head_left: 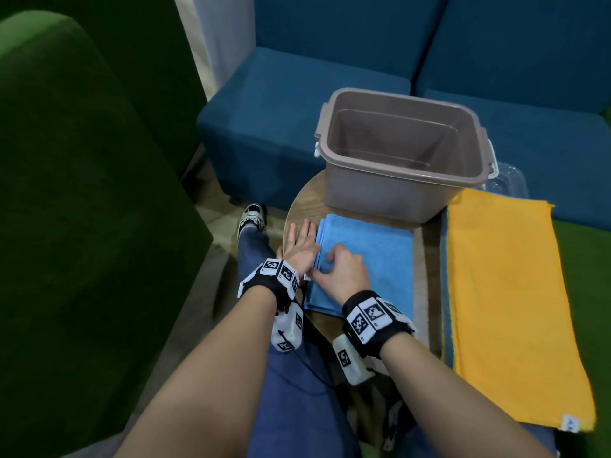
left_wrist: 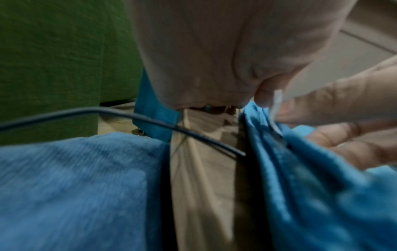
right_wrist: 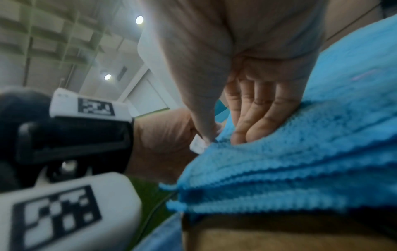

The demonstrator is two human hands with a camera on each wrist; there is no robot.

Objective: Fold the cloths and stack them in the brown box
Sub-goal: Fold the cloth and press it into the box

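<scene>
Blue sofa [head_left: 297, 110] behind, round table [head_left: 302, 206] in front. Empty box [head_left: 400, 153] at far edge; yellow cloth [head_left: 509, 302] right. Blue cloth [head_left: 380, 259] folded at near-left edge. Right hand [head_left: 344, 272] pinching its left edge; left hand [head_left: 302, 246] flat alongside. Risk: layers splaying on lift.

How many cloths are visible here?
3, maybe more: a folded blue cloth under both hands, a yellow cloth to its right, and a blue-grey one edging out beneath the yellow.

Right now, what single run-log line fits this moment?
blue cloth: folded on table | left hand: flat at its edge | right hand: pinching edge | brown box: empty | yellow cloth: waiting
</scene>
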